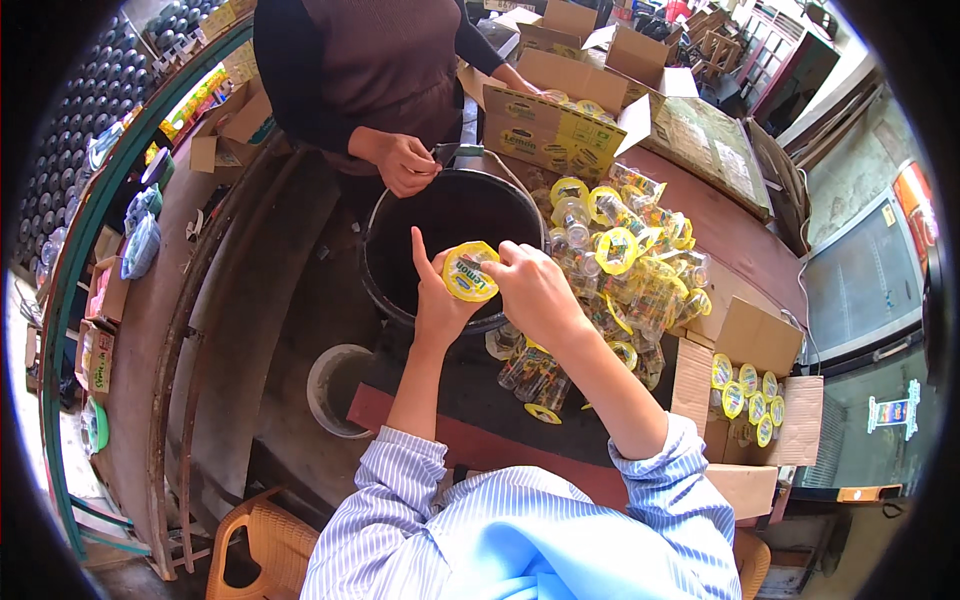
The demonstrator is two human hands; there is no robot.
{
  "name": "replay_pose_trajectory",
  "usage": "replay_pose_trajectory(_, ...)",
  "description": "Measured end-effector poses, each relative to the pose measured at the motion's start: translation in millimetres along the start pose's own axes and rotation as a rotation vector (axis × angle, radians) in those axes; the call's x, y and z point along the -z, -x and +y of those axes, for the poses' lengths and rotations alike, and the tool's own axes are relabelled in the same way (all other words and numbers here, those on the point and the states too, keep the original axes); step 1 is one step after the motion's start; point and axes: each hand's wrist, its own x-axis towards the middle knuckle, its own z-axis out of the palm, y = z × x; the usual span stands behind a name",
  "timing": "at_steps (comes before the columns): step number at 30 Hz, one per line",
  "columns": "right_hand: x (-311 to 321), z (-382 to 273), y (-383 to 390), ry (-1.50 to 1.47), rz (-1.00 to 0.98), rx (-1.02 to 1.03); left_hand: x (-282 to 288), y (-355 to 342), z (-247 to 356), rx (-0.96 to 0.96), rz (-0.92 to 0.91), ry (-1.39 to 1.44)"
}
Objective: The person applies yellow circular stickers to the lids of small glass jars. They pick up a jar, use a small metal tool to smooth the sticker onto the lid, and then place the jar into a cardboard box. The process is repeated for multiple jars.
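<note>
While the left hand point(445, 303) closes around a yellow-lidded cup point(470, 272), its index finger pointing up, the right hand point(538, 288) touches the lid's right side in the head view; whether it pinches there, I cannot tell. The hands meet at the cup, which sits over the near rim of a black bucket point(430, 205). The bucket's wide mouth opens beyond it, and another person's hand point(402, 163) is near the far rim, well apart from the cup. To the right, room is tight: a heap of cups point(625, 260) spreads from the bucket's side under the right forearm. Leftward, a gap lies between the left forearm and a pale bucket point(314, 385), just beyond the left end of the reddish near edge point(400, 410) of the surface point(455, 383).
</note>
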Motion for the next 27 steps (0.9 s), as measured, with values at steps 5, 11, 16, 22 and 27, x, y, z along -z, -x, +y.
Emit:
replay_pose_trajectory(5, 0, 0, 5, 0.017, -0.051, -0.012, 1, 1, 1, -0.014, -0.001, 0.019)
replay_pose_trajectory(11, 2, 3, 13, 0.021, -0.085, -0.021, 0, 1, 0, -0.017, -0.013, -0.009)
replay_pose_trajectory(16, 8, 3, 16, 0.009, -0.09, -0.018, 0, 1, 0, -0.008, -0.005, 0.008)
replay_pose_trajectory(22, 31, 8, 25, -0.058, -0.092, -0.053, 0, -1, 0, 0.014, 0.003, 0.008)
replay_pose_trajectory(27, 42, 24, 29, -0.16, -0.058, -0.087, 2, -3, -9, -0.046, 0.044, -0.061)
